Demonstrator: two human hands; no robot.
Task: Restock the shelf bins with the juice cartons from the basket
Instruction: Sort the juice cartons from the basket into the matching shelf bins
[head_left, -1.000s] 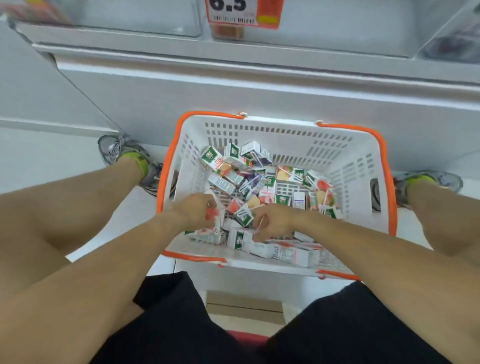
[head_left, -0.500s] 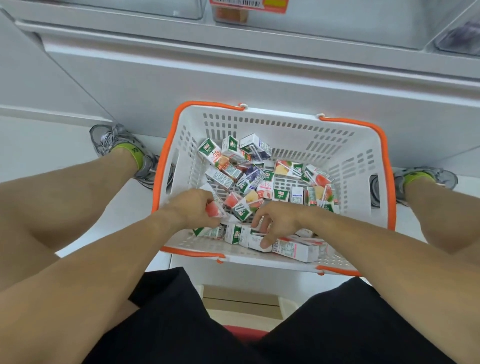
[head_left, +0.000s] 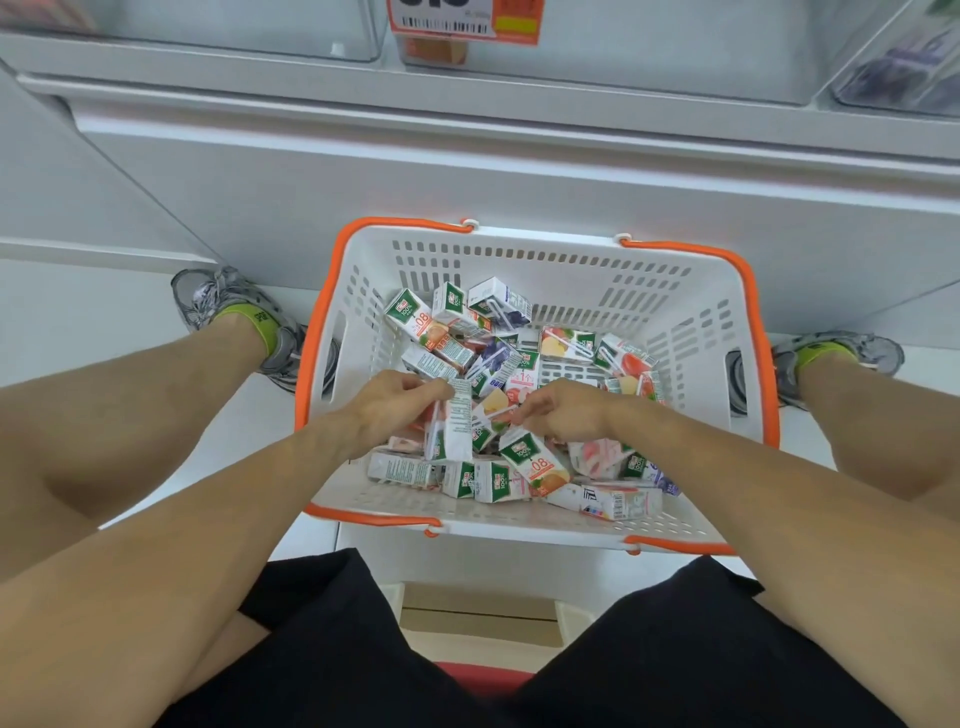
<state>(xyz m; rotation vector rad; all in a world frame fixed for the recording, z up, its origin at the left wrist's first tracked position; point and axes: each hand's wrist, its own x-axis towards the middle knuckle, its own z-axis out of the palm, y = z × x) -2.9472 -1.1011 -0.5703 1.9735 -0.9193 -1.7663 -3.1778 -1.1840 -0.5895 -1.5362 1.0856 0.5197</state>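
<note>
A white basket (head_left: 691, 332) with orange handles stands on the floor between my feet, holding several small juice cartons (head_left: 441, 332) in a loose heap. My left hand (head_left: 395, 405) grips a white carton (head_left: 451, 426) lifted upright above the pile. My right hand (head_left: 566, 410) holds an orange-fruit carton (head_left: 535, 462) by its top, tilted over the heap. Clear shelf bins (head_left: 623, 52) run along the top of the view.
An orange price tag (head_left: 462, 18) hangs on the shelf front above the basket. A purple-packed bin (head_left: 904, 73) shows at top right. My shoes (head_left: 228, 306) flank the basket. My knees and black shorts fill the lower part of the view.
Both hands have risen out of the pile, each with a carton: the left with a white one, the right with the orange-fruit one.
</note>
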